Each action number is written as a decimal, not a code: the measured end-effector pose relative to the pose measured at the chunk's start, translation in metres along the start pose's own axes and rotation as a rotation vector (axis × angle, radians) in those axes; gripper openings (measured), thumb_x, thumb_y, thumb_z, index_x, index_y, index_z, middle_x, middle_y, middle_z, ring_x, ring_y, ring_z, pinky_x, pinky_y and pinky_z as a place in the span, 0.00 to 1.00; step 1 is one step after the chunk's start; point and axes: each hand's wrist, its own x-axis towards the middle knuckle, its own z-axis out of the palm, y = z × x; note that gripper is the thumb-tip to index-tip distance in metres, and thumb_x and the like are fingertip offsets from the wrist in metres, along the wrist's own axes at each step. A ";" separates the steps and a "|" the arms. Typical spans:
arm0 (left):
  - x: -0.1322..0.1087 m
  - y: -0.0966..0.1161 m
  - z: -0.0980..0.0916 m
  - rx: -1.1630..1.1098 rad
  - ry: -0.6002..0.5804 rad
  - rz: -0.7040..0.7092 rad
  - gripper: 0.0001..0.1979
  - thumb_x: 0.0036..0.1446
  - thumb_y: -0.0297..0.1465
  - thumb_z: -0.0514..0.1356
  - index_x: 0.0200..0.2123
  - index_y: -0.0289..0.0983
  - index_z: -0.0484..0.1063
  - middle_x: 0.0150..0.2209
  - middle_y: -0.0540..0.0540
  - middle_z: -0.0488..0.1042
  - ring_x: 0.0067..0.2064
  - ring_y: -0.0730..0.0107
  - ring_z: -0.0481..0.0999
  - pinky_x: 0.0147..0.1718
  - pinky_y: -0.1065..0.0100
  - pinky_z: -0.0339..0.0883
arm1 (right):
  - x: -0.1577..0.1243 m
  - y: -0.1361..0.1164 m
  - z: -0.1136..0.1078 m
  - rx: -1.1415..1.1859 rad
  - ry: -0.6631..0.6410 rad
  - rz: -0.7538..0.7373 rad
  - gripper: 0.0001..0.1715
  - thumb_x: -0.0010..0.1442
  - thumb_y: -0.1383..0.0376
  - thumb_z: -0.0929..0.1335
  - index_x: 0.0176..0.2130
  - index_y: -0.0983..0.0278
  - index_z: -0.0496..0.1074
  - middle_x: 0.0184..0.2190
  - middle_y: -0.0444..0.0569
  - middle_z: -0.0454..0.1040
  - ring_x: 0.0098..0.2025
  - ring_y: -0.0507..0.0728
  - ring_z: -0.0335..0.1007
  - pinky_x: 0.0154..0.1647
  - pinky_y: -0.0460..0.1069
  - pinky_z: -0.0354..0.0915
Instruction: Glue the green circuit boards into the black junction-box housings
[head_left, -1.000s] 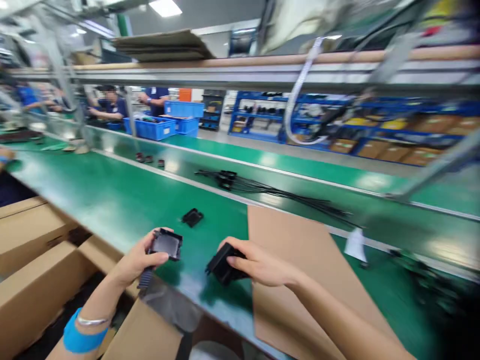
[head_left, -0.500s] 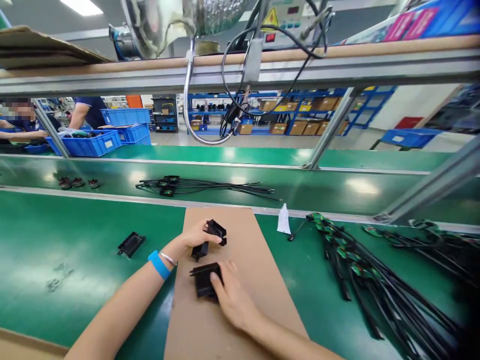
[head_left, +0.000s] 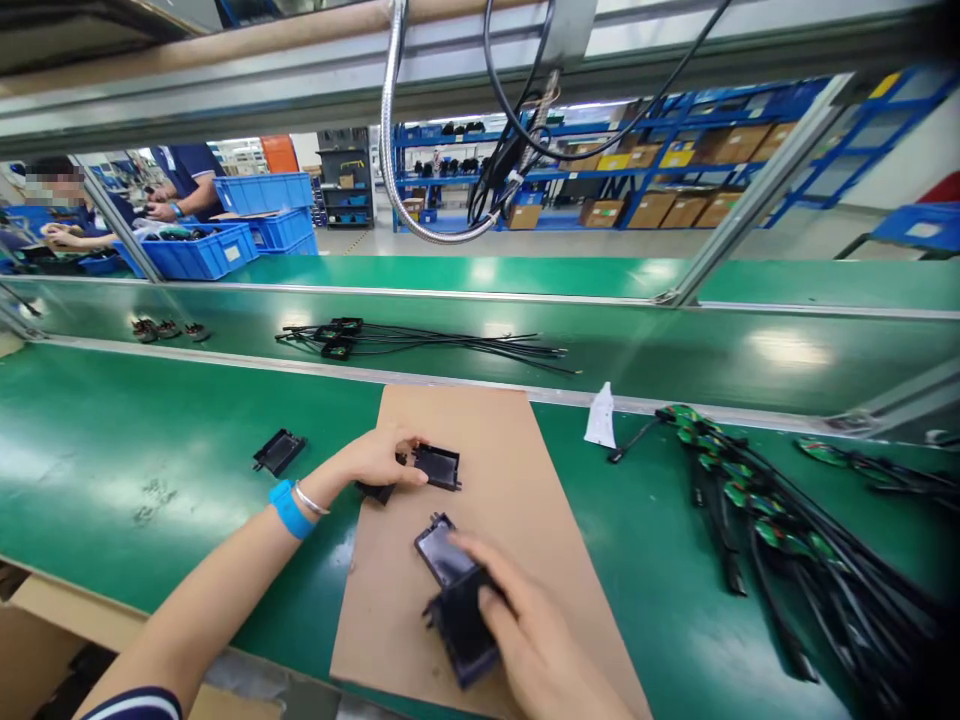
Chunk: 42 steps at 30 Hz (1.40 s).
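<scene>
So the left hand is sitting just left of centre, on the left edge of the cardboard sheet. Its fingers are curling down and pinching the left end of a flat black frame. The rest of the frame is poking out to the right of the fingertips and lying flat on the cardboard. A small black piece is peeking out from under the palm, touching the hand, but I can't tell if it's being gripped too.

The right hand is coming in at the bottom centre. Its fingers are closing over the top of a black housing, thumb side toward the left. The housing is sticking out past the fingertips toward the upper left, with its shiny open end pointing at the frame. The two parts are near each other but not touching.

A blue wristband is showing on the left wrist. One loose black part is lying on the green bench, left of the cardboard and well apart from both hands. Wire harnesses are piling up at the right, and a white tag is sitting just off the cardboard's upper right corner. A cable bundle is lying on the belt above centre. Co-workers are standing by blue crates in the upper left.
</scene>
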 end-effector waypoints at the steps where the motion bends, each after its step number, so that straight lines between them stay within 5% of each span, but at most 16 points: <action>1: 0.000 0.004 0.005 0.021 0.012 0.006 0.29 0.46 0.38 0.66 0.54 0.40 0.69 0.51 0.43 0.71 0.49 0.57 0.72 0.50 0.63 0.63 | -0.006 0.001 0.008 -0.031 -0.083 -0.035 0.24 0.61 0.68 0.56 0.54 0.57 0.66 0.50 0.50 0.71 0.52 0.57 0.68 0.52 0.51 0.63; 4: 0.001 0.013 0.016 0.073 0.046 0.005 0.26 0.48 0.37 0.65 0.52 0.38 0.70 0.48 0.42 0.70 0.46 0.56 0.72 0.48 0.61 0.64 | -0.014 0.008 0.026 -0.184 -0.212 -0.077 0.24 0.55 0.72 0.58 0.49 0.58 0.69 0.45 0.51 0.72 0.44 0.57 0.72 0.44 0.50 0.66; 12: -0.001 0.026 0.031 0.071 0.027 -0.007 0.24 0.48 0.41 0.65 0.49 0.41 0.71 0.45 0.44 0.71 0.44 0.58 0.72 0.44 0.64 0.65 | 0.001 0.026 0.005 -0.603 0.164 -0.122 0.13 0.59 0.71 0.58 0.35 0.63 0.69 0.35 0.54 0.68 0.39 0.60 0.65 0.40 0.55 0.63; 18: -0.003 0.033 0.033 -0.029 0.023 -0.039 0.24 0.46 0.40 0.67 0.47 0.40 0.73 0.42 0.45 0.72 0.41 0.60 0.74 0.43 0.64 0.66 | 0.016 0.029 0.000 -0.619 0.196 -0.169 0.10 0.59 0.72 0.58 0.35 0.65 0.67 0.34 0.53 0.65 0.37 0.60 0.62 0.38 0.55 0.62; 20: 0.003 0.028 0.028 -0.081 0.075 -0.077 0.26 0.48 0.42 0.66 0.49 0.38 0.71 0.41 0.45 0.73 0.42 0.60 0.74 0.44 0.63 0.67 | 0.026 0.026 -0.007 -0.619 0.171 -0.237 0.13 0.56 0.71 0.61 0.42 0.66 0.67 0.42 0.57 0.66 0.45 0.63 0.60 0.45 0.58 0.61; 24: 0.038 0.012 0.019 -0.181 0.256 -0.204 0.20 0.62 0.42 0.57 0.50 0.33 0.68 0.43 0.43 0.72 0.42 0.62 0.74 0.42 0.58 0.70 | 0.049 0.021 -0.025 -0.592 -0.020 -0.352 0.38 0.48 0.67 0.66 0.59 0.68 0.60 0.56 0.59 0.61 0.57 0.67 0.51 0.58 0.62 0.50; 30: 0.069 0.008 0.041 -0.170 0.411 -0.223 0.15 0.63 0.35 0.57 0.50 0.34 0.68 0.49 0.42 0.70 0.46 0.62 0.73 0.44 0.56 0.70 | 0.064 0.022 -0.032 -0.562 -0.118 -0.328 0.34 0.48 0.62 0.67 0.55 0.66 0.65 0.50 0.57 0.64 0.53 0.66 0.54 0.56 0.62 0.53; 36: 0.051 0.016 0.059 -0.059 0.399 -0.102 0.10 0.61 0.34 0.59 0.41 0.33 0.72 0.43 0.43 0.72 0.43 0.63 0.73 0.45 0.58 0.69 | 0.071 0.033 -0.034 -0.573 -0.110 -0.339 0.36 0.43 0.58 0.70 0.52 0.64 0.67 0.66 0.62 0.42 0.67 0.73 0.32 0.62 0.67 0.41; 38: 0.038 0.014 0.046 -0.049 0.378 -0.065 0.12 0.61 0.35 0.57 0.42 0.34 0.73 0.41 0.42 0.73 0.40 0.65 0.74 0.43 0.61 0.70 | 0.076 0.035 -0.037 -0.576 -0.150 -0.323 0.37 0.42 0.57 0.71 0.52 0.60 0.67 0.68 0.59 0.37 0.68 0.73 0.28 0.62 0.68 0.39; 42: -0.018 -0.011 -0.001 0.063 0.475 -0.108 0.19 0.58 0.41 0.56 0.49 0.37 0.71 0.45 0.41 0.71 0.46 0.58 0.72 0.47 0.58 0.67 | 0.082 0.034 -0.041 -0.581 -0.204 -0.306 0.38 0.42 0.55 0.72 0.54 0.58 0.67 0.67 0.60 0.43 0.68 0.72 0.34 0.63 0.68 0.38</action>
